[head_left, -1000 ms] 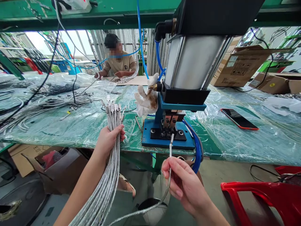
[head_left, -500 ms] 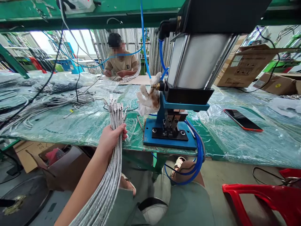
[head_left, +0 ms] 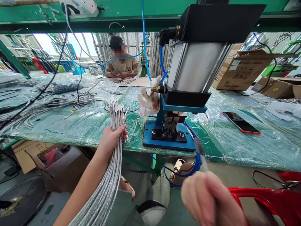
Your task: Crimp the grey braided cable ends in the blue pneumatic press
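My left hand [head_left: 115,137] is wrapped round a thick bundle of grey braided cables [head_left: 107,188], just below their metal connector ends, at the table's front edge. At the lower right, my right hand [head_left: 207,196] is blurred by motion, with its fingers closed round a single cable [head_left: 202,155] whose connector end points up and left. Between and beyond my hands stands a press [head_left: 170,135] with a blue base and a large silver cylinder. A stained white cloth [head_left: 149,102] hangs at the press's left side.
A phone [head_left: 241,122] lies on the plastic-covered table [head_left: 225,138] at the right. Cardboard boxes [head_left: 242,70] stand behind it. More cables [head_left: 54,103] lie at the left. A person [head_left: 123,64] sits across the table. A red stool [head_left: 265,196] is at the lower right.
My right hand has come into view at the lower right with a cable in it. My left hand still grips the bundle. The view has tilted slightly upward.
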The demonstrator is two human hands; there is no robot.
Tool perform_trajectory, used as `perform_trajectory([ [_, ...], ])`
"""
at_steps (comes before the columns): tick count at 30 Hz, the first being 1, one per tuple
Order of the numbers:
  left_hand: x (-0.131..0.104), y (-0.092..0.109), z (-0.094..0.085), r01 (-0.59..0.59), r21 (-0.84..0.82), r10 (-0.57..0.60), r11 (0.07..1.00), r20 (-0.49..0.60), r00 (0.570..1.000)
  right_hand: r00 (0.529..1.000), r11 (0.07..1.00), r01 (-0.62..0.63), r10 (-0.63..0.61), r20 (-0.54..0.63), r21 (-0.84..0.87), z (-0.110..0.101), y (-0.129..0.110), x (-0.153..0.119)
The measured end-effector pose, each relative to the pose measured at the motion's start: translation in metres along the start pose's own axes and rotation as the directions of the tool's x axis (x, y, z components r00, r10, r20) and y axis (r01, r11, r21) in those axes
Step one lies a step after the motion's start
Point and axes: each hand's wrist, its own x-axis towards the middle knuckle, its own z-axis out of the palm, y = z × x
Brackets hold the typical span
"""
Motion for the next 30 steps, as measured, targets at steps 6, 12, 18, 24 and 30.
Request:
perform_trajectory([
  [6, -0.002, 0.003, 0.000, 0.017, 0.000, -0.017, 1.000, -0.002, 1.000, 1.000, 0.998, 0.007, -0.007, -0.004, 0.055, 0.020, 0.025, 0.047],
  [12, -0.002, 0.005, 0.000, 0.017, -0.001, -0.017, 1.000, 0.000, 1.000, 0.988, 0.997, 0.075, -0.076, -0.135, -0.014, 0.028, 0.027, 0.075],
  [18, -0.002, 0.005, 0.002, 0.011, -0.022, -0.011, 1.000, 0.005, 1.000, 0.969, 0.999, 0.048, -0.040, -0.245, 0.025, 0.037, 0.027, 0.084],
  [24, -0.003, 0.007, 0.002, 0.028, -0.020, -0.028, 0.999, -0.001, 1.000, 0.971, 0.987, -0.007, 0.045, -0.233, 0.162, 0.047, 0.026, 0.077],
  [30, -0.003, 0.007, 0.002, 0.031, -0.016, -0.031, 0.999, 0.008, 0.999, 0.973, 0.954, -0.025, 0.092, -0.213, 0.298, 0.054, 0.015, 0.077],
])
